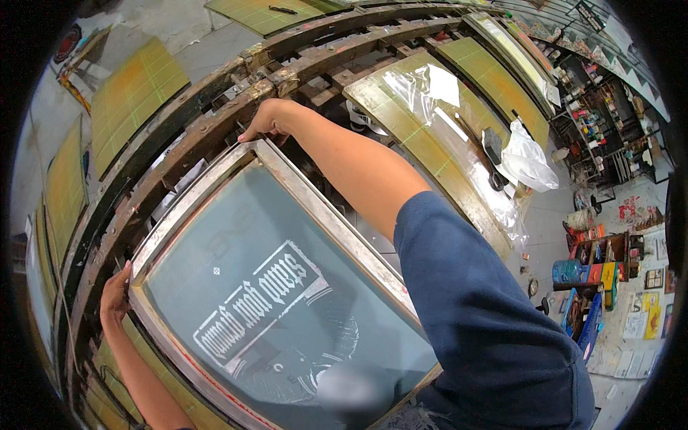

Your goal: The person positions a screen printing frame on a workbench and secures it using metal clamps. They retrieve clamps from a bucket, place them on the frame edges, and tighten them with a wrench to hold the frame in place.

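You hold a framed printing screen [272, 287] with both hands, tilted across the worn metal arms of a carousel press [179, 136]. Your left hand [115, 297] clasps the frame's near-left edge, fingers curled onto the rail. Your right hand [266, 120] reaches over the far corner, fingertips pressed on the frame's top rail, so its grip is grasping the screen too. The grey mesh carries a pale lettered stencil with a round design below it.

To the right, a yellow-green platen [423, 136] lies under a clear plastic sheet [430, 86], with a crumpled plastic bag [527, 161] at its far end. Beyond, on the floor, a blue tub [567, 271] stands just beside a low rack [605, 269] of coloured boxes; what the tub holds cannot be told. Shelves [602, 115] at the upper right are crowded with small pots and bottles.
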